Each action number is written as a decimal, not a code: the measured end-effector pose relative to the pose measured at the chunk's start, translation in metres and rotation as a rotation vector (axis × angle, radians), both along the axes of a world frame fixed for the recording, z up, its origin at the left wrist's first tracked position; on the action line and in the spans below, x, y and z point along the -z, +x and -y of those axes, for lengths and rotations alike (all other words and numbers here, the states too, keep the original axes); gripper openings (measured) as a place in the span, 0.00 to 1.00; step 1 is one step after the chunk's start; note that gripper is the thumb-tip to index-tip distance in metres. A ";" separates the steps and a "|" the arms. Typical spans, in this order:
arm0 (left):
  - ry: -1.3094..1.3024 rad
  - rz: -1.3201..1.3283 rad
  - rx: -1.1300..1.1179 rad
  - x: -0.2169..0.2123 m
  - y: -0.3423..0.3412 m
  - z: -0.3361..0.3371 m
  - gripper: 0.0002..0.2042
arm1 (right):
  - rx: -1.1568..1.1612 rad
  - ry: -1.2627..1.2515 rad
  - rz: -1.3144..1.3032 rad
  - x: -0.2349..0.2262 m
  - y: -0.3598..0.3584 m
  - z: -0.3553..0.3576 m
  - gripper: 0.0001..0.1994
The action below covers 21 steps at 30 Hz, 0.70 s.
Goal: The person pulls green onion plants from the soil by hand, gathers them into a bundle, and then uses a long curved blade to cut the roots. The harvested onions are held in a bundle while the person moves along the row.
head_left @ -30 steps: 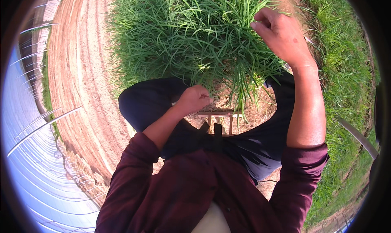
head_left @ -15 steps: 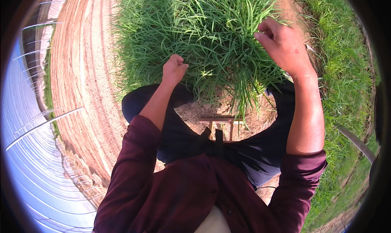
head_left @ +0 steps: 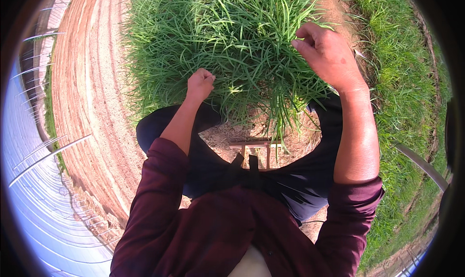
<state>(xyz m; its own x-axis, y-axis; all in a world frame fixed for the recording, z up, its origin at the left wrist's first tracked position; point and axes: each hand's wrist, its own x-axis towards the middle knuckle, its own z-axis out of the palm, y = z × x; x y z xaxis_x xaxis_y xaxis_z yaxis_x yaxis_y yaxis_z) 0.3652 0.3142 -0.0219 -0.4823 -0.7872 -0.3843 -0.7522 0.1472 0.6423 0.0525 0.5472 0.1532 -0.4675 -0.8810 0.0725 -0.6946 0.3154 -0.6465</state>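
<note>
Both hands work the grass clump (head_left: pixel 227 39): left hand (head_left: pixel 199 83) fisted on blades, right hand (head_left: pixel 327 54) pinching some.

I am crouched in a farm plot, probably inside a plastic-covered growing tunnel: a dense bed of long green leaves (head_left: pixel 227 44), raked bare soil (head_left: pixel 92 97), and curved sheeting with hoops (head_left: pixel 38 204) beside me.

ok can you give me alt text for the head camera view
Seen from above, a person in a maroon top reaches both hands into a dense clump of long green grass-like leaves: the left hand is closed in a fist at its base, the right hand pinches blades higher up. Bare tilled soil lies to the left.
</note>
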 end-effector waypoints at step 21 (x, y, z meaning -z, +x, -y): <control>0.131 -0.271 0.827 -0.022 0.009 -0.121 0.06 | 0.159 -0.012 -0.087 -0.011 -0.012 -0.007 0.14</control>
<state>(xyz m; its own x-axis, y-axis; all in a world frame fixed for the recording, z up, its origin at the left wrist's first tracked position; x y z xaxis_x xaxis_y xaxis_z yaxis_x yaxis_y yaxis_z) 0.3739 0.4352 0.0003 -0.9662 -0.1027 -0.2363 -0.2559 0.4902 0.8332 0.0402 0.5541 0.1639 -0.5920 -0.7956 0.1288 -0.6902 0.4179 -0.5908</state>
